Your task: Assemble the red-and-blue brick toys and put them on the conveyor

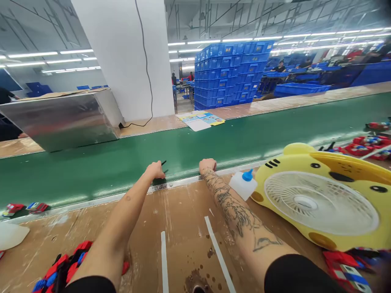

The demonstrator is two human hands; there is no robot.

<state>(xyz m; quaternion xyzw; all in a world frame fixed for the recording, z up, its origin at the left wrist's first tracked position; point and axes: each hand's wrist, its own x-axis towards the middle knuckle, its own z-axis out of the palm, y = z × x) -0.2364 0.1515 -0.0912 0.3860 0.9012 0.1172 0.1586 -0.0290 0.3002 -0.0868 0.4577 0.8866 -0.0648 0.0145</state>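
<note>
Two hands of mine reach past the far edge of the bench (186, 203) to the near edge of the green belt (183, 150). My left hand (156, 169) has its fingers drawn narrow on a thin black piece (164, 162), which pokes out beyond them over the belt, just inside that edge. My right hand (208, 164), at the same edge further right, is curled with its knuckles outward; I can't tell whether it holds anything.

I judge this to be the handling of that small piece at the belt. The next move, I'd say, calls for a steady pinch and a clear path over the belt's near edge.

My own fingers hide most of the piece, so its full shape is lost to me. My left forearm covers part of the red-and-blue toys (55, 272) towards the bench's near left corner, and the frame cuts them off. Beneath the yellow fan (320, 201), the red toy parts (345, 268) are blurred and cropped.
</note>
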